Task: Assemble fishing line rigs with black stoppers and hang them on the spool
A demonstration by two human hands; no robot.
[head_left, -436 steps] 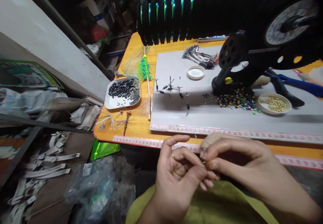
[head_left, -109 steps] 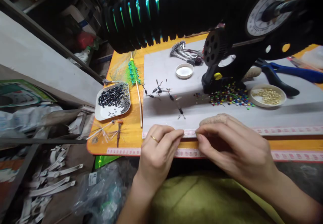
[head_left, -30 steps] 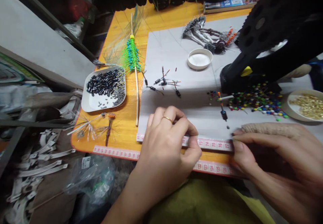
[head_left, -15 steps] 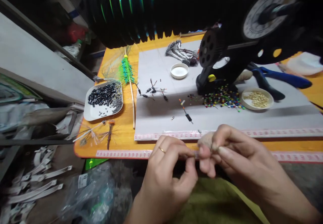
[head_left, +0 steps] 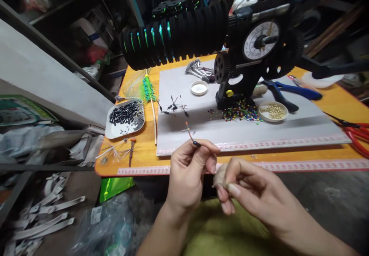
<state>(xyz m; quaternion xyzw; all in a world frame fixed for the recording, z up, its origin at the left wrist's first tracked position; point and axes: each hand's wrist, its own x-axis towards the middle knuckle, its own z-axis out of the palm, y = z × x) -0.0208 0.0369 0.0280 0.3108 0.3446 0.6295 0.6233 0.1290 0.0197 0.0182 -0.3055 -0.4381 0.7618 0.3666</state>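
Left hand [head_left: 188, 169] pinches one thin beaded pin [head_left: 191, 135] upright; right hand [head_left: 245, 188] curls, fingertips closed on something unclear.

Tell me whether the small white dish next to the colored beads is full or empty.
Partly filled. The small white dish holds a low heap of small gold-colored pieces across its middle, with bare white rim showing around them. It sits beside the colored beads.

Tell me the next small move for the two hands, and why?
Probably bring the right hand up to the free tip of the thin float. The left hand pinches its dark lower end, orange tip pointing up over the table edge, while the right fingers sit bunched just beside it, apart from it.
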